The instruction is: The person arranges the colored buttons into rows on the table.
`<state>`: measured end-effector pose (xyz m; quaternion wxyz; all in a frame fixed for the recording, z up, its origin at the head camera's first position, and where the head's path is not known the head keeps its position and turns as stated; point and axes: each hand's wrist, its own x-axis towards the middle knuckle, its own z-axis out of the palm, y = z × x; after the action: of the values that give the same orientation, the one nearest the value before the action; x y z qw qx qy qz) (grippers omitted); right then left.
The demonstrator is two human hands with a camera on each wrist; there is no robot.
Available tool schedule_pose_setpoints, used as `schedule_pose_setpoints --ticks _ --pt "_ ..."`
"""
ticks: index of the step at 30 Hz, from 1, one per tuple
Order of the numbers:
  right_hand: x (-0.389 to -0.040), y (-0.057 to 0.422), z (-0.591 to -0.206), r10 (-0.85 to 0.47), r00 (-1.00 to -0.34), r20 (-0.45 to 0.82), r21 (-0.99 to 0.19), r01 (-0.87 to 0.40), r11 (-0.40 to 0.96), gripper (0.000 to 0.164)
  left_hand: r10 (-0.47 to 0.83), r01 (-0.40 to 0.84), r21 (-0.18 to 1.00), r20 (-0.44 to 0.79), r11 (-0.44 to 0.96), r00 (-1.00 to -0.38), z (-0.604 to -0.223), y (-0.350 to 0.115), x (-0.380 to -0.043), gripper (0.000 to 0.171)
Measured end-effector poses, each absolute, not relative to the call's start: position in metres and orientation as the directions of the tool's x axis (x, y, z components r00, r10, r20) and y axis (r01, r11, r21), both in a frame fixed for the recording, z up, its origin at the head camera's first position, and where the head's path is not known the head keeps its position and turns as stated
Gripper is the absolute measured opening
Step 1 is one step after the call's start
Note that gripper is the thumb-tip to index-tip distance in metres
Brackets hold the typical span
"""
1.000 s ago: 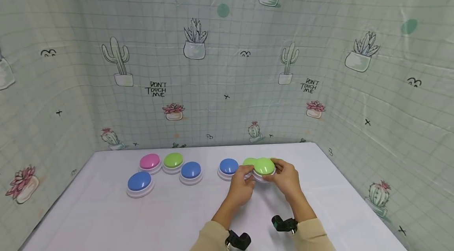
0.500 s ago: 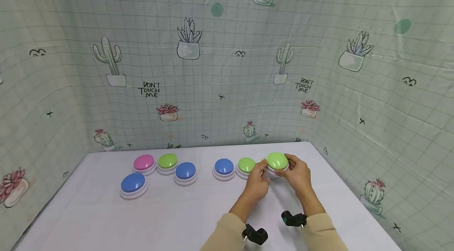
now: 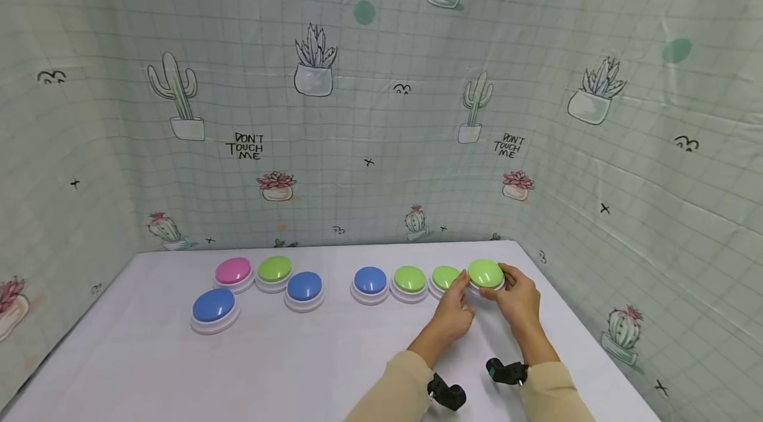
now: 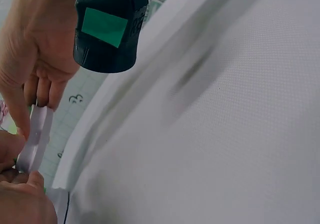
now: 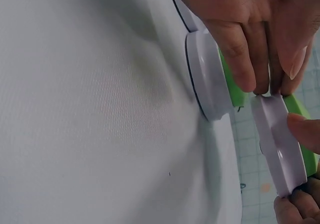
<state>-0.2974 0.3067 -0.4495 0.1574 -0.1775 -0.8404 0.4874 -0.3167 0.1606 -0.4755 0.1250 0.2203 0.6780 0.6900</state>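
A push button with a green dome (image 3: pixel 485 273) and a white round base (image 5: pixel 280 144) is between both hands. My right hand (image 3: pixel 520 296) grips its right side, thumb on the near side and fingers curled round the edge. My left hand (image 3: pixel 448 316) holds the left edge with its fingertips, thumb beside them. In the right wrist view the button stands apart from the tabletop. Left of it a second green button (image 3: pixel 444 277) sits on the table, partly hidden by the left hand. A third green button (image 3: pixel 409 279) and a blue button (image 3: pixel 370 280) continue that row.
Further left on the white table (image 3: pixel 250 369) are a pink button (image 3: pixel 233 270), a green button (image 3: pixel 275 268) and two blue buttons, one nearer the middle (image 3: pixel 304 286) and one in front (image 3: pixel 213 305). A cactus-print curtain (image 3: pixel 369 124) surrounds the table. Each wrist wears a black camera (image 3: pixel 507 371).
Both hands have moved right with the held green button, passing from over the row to its right end. Two green buttons behind the hands have come into view. The head view has shifted slightly.
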Motion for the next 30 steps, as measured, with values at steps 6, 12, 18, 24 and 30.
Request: schedule_pose_setpoints --ticks 6,12,18,24,30 --pt "-0.303 0.313 -0.454 0.462 -0.881 0.1 -0.877 0.141 0.459 0.077 0.495 0.093 0.995 0.101 -0.042 -0.863 -0.479 0.17 -0.32 0.08" --pt "-0.307 0.318 -0.462 0.439 -0.896 0.073 -0.871 0.157 0.465 0.077 0.515 0.025 0.999 0.035 -0.025 -0.856 -0.489 0.174 -0.318 0.076" --pt "-0.311 0.325 -0.472 0.437 -0.897 0.073 -0.85 0.173 0.498 0.076 0.522 0.025 0.999 0.041 -0.037 -0.852 -0.497 0.179 -0.319 0.075" --pt "-0.316 0.332 -0.48 0.42 -0.902 0.096 -0.835 0.157 0.528 0.074 0.521 0.028 0.999 0.046 -0.041 -0.852 -0.5 0.185 -0.32 0.075" --pt "-0.32 0.336 -0.482 0.399 -0.913 0.087 -0.843 0.145 0.518 0.073 0.512 0.014 0.999 0.037 -0.05 -0.858 -0.501 0.188 -0.32 0.075"
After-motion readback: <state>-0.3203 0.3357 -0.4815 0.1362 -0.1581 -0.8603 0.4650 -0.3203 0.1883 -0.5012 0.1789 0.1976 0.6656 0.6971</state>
